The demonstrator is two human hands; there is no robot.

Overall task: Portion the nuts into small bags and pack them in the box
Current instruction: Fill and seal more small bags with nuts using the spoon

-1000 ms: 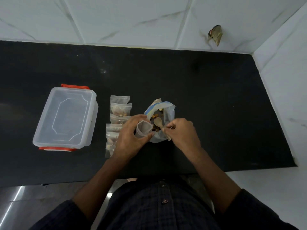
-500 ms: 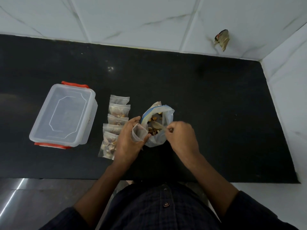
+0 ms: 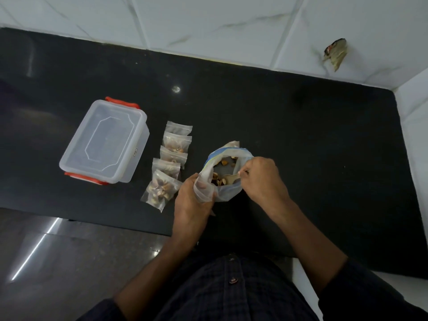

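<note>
The big nut bag (image 3: 228, 172) stands open on the black bench (image 3: 301, 140), right of five small filled bags (image 3: 170, 163) and the lidded box (image 3: 104, 141). A second ago the spoon (image 3: 230, 179) was lifted over the small bag (image 3: 203, 189); now it lies down among the nuts. The right hand (image 3: 261, 179) has its grip pinched on the spoon's handle. The left hand (image 3: 193, 201) still grips the small bag open against the big bag's rim.

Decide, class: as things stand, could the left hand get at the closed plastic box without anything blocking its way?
Probably yes. The box stands uncovered to the left, with open counter before it. But the left hand is holding a small bag open, and the row of filled bags lies between; it would reach over those.
</note>
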